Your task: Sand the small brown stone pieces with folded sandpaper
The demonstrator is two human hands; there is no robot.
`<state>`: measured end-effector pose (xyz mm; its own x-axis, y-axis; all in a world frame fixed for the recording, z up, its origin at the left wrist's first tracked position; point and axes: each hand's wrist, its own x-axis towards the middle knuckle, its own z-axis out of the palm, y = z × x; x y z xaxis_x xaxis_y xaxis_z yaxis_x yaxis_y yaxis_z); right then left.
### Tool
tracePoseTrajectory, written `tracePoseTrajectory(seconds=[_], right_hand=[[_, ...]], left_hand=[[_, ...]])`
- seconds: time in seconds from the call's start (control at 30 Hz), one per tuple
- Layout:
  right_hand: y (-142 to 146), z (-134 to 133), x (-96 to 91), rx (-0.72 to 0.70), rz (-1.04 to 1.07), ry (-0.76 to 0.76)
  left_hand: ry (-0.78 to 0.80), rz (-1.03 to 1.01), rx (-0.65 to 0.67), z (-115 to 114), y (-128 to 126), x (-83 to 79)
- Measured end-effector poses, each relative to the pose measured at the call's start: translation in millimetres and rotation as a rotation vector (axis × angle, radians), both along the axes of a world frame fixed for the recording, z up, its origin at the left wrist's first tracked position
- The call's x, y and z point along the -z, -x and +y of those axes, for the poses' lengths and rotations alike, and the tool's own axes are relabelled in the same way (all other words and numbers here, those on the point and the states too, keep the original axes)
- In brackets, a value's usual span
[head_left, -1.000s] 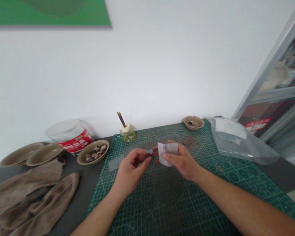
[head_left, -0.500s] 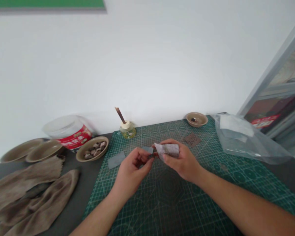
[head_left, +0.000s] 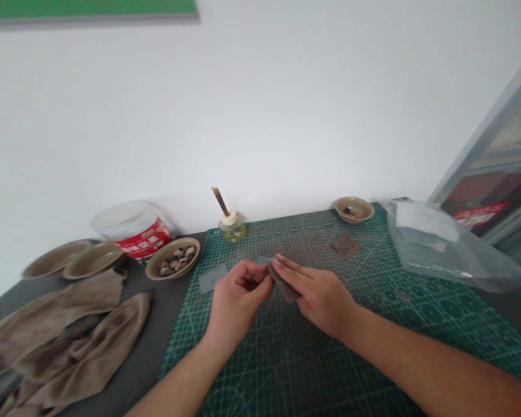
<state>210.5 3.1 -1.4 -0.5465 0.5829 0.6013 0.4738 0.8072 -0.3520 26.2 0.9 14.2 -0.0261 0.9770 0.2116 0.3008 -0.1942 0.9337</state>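
Note:
My right hand (head_left: 325, 298) grips a folded piece of sandpaper (head_left: 286, 288), its dark grey side showing, with the fingers laid flat along it. Against the sandpaper's left edge, my left hand (head_left: 238, 298) is closed in a pinch; whatever small thing is between its fingertips is hidden. Both hands meet above the green cutting mat (head_left: 243, 365). A grey sheet (head_left: 212, 278) lies on the mat left of my left hand, and another grey sheet (head_left: 263, 260) shows partly behind the fingertips. Further right lies a brown sandpaper piece marked 240 (head_left: 346, 246).
To the left are a bowl of pebbles (head_left: 151, 272), two brown bowls (head_left: 52, 260), a red-labelled tub (head_left: 143, 236) and a crumpled brown cloth (head_left: 95, 359). A jar with brown sticks (head_left: 233, 227), a small bowl (head_left: 354, 211) and a clear plastic bag (head_left: 443, 249) stand farther back.
The sandpaper has turned in my right hand, from a pale roll facing me to its dark side. My right fingers now stretch over it toward the left hand. The view has shifted slightly left.

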Motion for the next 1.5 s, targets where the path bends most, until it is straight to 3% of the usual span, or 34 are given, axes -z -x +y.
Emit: tracePoseTrajectory(seconds=[0.53, 0.73, 0.83, 0.93, 1.1, 1.5], right_hand=[[-2.8, -2.1, -4.2, -0.026, 0.053, -0.01], [-6.2, 10.5, -5.3, 0.183, 0.166, 0.204], [-4.8, 6.3, -11.3, 0.238, 0.256, 0.184], [-1.3, -2.0, -16.5, 0.182, 0.3, 0.112], [1.9, -6.6, -11.3, -0.006, 0.136, -0.051], [-0.4, -8.2, -6.8, 0.037, 0.122, -0.02]], left_hand=[[-0.062, -0.023, -0.011, -7.3, -1.9, -4.4], [-0.076, -0.165, 0.003, -7.9, -3.1, -4.2], [-0.078, -0.139, -0.013, -9.4, -4.2, -4.9], [-0.076, -0.048, -0.033, -9.6, -4.6, -5.7], [-0.086, 0.076, -0.041, -7.3, -1.7, -5.0], [-0.174, 0.017, 0.006, -8.5, 1.9, 5.2]])
